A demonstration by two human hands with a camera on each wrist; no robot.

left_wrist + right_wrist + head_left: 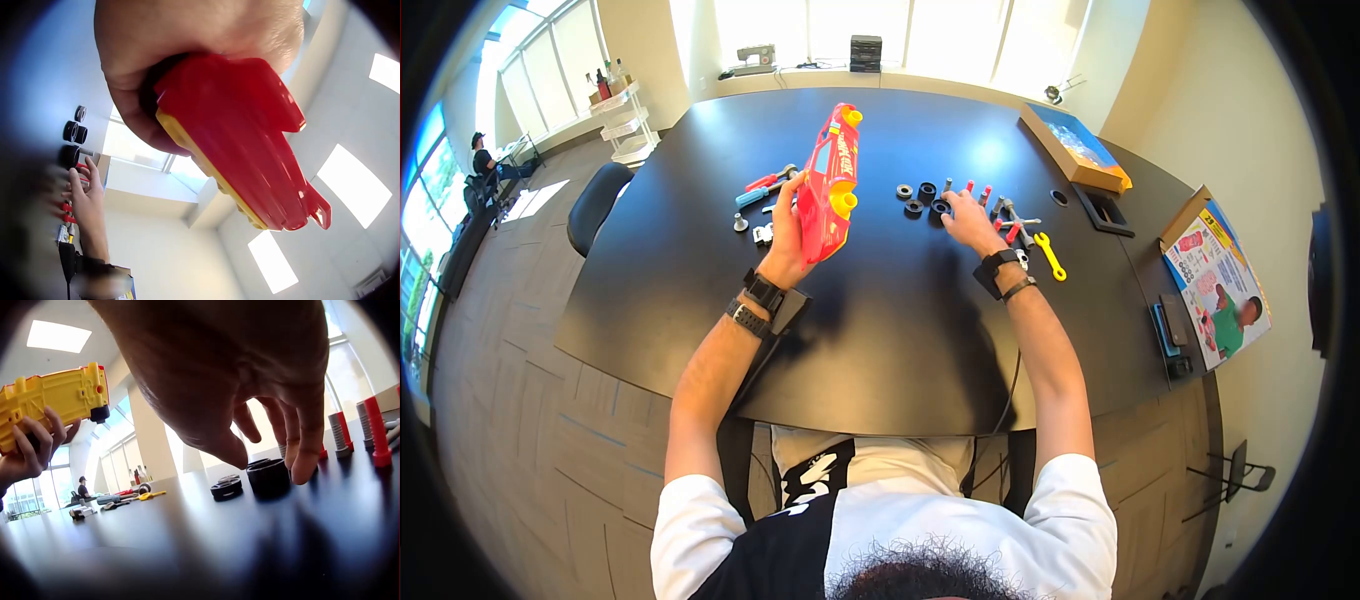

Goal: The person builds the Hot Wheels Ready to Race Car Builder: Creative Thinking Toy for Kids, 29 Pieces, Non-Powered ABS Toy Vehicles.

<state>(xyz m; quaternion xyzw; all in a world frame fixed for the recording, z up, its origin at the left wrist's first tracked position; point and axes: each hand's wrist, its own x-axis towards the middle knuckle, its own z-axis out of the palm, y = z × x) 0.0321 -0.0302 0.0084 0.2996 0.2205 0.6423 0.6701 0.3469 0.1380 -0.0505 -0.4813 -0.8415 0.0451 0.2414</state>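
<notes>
My left hand [788, 222] grips a red toy car body [832, 170] and holds it raised over the table. The car has yellow wheel-like parts on its side, and its yellow underside [53, 397] shows in the right wrist view. Over a black toy wheel [269, 478] on the table is my right hand [972, 222], thumb and fingertips spread close to the wheel's two sides. Beside that wheel lie several other black wheels [913, 207], one with a grey face. Red and grey toy bolts [375, 431] stand just past the right hand's fingers.
A yellow wrench [1050, 257] and grey toy parts lie right of my right hand. Toy tools [765, 188] lie beyond the left hand. At the right are an open box [1090, 150], a printed box [1215, 285] and a dark tray [1103, 212]. A person sits far left.
</notes>
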